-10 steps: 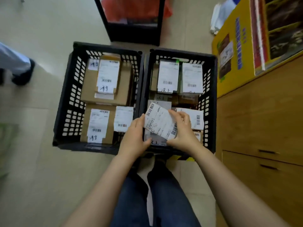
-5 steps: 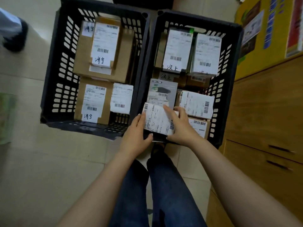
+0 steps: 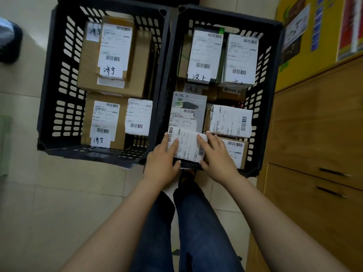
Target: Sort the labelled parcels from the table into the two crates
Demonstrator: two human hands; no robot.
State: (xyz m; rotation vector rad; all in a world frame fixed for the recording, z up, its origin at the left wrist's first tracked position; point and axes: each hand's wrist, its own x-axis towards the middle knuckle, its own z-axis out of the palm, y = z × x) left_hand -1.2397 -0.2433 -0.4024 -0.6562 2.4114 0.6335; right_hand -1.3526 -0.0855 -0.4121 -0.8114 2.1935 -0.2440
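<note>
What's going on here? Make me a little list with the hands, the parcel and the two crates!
left hand: holds the parcel's left side
right hand: holds its right side
parcel: white label, at the near-left corner of the right crate
right crate: several labelled parcels inside
left crate: brown boxes with labels inside

I see the right crate (image 3: 272,79) packed wall to wall, a white-labelled parcel (image 3: 187,146) plugging its near left corner; the cabinet (image 3: 314,134) crowds its right. The left crate (image 3: 46,95) has one gap, near right corner.
</note>
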